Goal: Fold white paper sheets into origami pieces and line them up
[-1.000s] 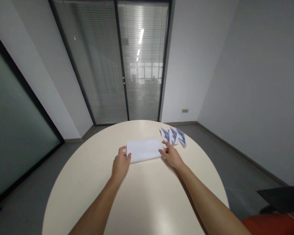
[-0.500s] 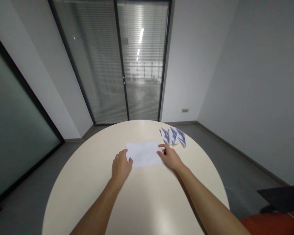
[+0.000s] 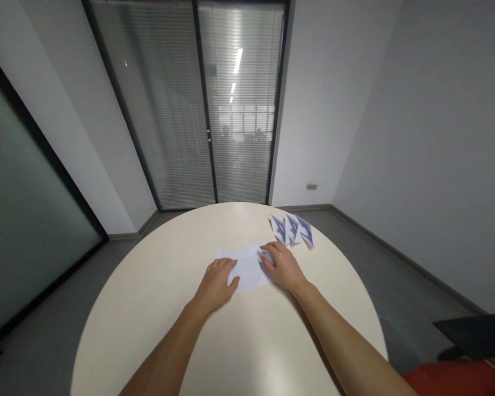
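Observation:
A folded white sheet of paper (image 3: 247,267) lies flat on the round cream table (image 3: 157,275). My left hand (image 3: 216,283) rests palm down on its left part, fingers stretched out flat. On the sheet's right part my right hand (image 3: 281,267) presses down, its fingers also extended. Both hands cover much of the paper. Neither hand grips anything.
Three folded paper pieces with blue print (image 3: 292,229) lie in a row at the table's far right. Glass doors with blinds (image 3: 198,104) stand behind the table. A dark object (image 3: 474,333) and an orange-red surface (image 3: 457,379) sit at the lower right.
The paper has been flattened and lies lower. Both hands moved from its outer ends inward onto its top and spread flat.

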